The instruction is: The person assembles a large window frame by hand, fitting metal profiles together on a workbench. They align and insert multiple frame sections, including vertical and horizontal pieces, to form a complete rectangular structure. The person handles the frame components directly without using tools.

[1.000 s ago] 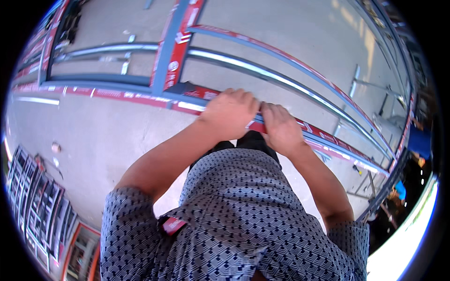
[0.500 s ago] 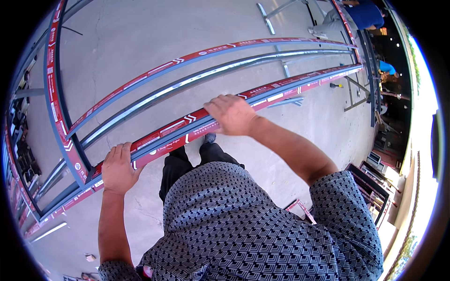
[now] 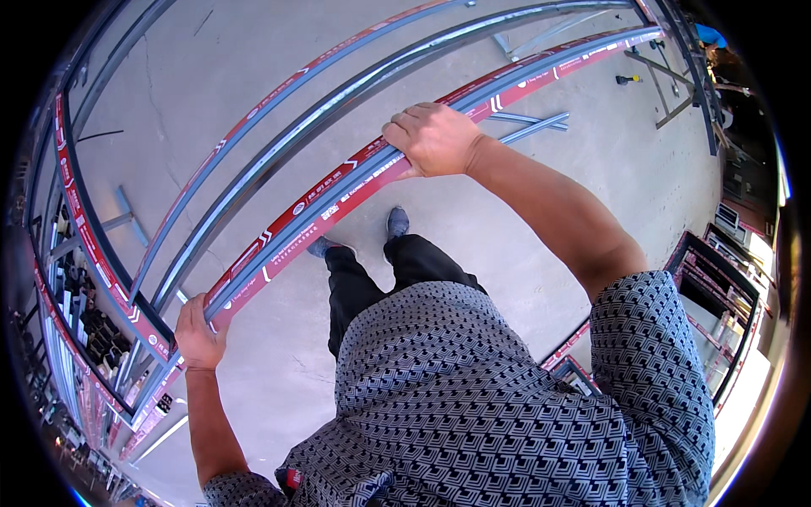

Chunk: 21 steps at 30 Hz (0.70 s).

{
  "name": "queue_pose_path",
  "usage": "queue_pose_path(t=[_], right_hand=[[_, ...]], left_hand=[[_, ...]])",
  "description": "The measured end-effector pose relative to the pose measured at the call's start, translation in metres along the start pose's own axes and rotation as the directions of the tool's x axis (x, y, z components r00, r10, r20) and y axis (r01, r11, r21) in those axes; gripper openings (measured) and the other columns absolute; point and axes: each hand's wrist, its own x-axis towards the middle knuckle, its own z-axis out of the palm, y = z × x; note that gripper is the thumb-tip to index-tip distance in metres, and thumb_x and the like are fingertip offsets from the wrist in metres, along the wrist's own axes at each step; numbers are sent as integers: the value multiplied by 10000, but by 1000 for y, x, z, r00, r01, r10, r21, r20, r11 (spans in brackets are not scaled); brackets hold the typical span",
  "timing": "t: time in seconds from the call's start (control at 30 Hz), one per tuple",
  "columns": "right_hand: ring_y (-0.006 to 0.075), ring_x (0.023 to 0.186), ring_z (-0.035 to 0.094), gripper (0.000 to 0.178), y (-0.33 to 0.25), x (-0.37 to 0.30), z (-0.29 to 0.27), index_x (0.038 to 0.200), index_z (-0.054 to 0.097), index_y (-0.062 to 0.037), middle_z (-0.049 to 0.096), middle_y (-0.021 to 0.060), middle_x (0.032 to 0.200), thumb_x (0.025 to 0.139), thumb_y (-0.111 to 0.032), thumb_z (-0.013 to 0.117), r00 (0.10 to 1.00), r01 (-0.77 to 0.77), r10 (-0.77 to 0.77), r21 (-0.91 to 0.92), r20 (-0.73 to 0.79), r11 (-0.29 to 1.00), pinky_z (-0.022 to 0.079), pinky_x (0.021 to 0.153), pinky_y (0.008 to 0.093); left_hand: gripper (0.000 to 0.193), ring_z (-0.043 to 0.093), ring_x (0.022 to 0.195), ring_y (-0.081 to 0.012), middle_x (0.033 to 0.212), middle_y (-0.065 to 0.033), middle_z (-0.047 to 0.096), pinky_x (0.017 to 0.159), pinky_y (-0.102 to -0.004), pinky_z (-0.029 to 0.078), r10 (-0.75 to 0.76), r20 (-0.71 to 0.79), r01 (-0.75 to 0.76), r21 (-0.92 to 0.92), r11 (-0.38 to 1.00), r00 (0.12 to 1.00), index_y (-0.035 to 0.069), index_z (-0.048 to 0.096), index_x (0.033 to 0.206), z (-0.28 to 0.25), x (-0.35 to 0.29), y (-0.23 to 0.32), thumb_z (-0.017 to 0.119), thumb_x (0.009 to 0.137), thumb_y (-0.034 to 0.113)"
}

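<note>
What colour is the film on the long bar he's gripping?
Red with white markings, over grey metal, on the long bar; the head view shows it best.

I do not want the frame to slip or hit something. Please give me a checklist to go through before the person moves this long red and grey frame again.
1. Left hand closed around the near frame rail: ok.
2. Right hand closed over the same rail, further along: ok.
3. Hands set wide apart along the rail: ok.
4. Feet on bare concrete floor, nothing beside them: ok.
5. Loose grey bars lie on the floor beyond the right hand, in a possible path: not ok.
6. Far end of the frame free of the metal stand: cannot tell.
</note>
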Motion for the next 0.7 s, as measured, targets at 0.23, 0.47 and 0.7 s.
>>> queue_pose_path(t=[0.23,0.47,0.7], right_hand=[[298,840,750,600,-11,26,5,960,691,-44,727,103,848,831,-611,837,999,-25,24,39,40,999,626,806,384],[307,851,764,619,-21,46,15,961,701,-36,745,113,848,833,-627,834,1000,-4,4,30,5,1000,631,801,392],[307,830,764,576,-30,50,15,932,719,-32,763,124,861,835,-585,853,996,-13,19,79,-84,997,615,868,398]], left_hand=[[682,675,1188,-419,1301,-216,680,1014,-482,560,17,8,-17,30,999,1000,10,616,1402,-4,67,71,909,829,235],[639,739,1108,-334,1187,-184,742,989,-436,600,4,70,-11,102,995,998,7,654,1321,2,158,176,847,924,469],[582,749,1016,-340,1146,-175,757,878,-423,618,90,-74,-80,131,988,993,10,685,1274,9,150,162,876,894,407]])
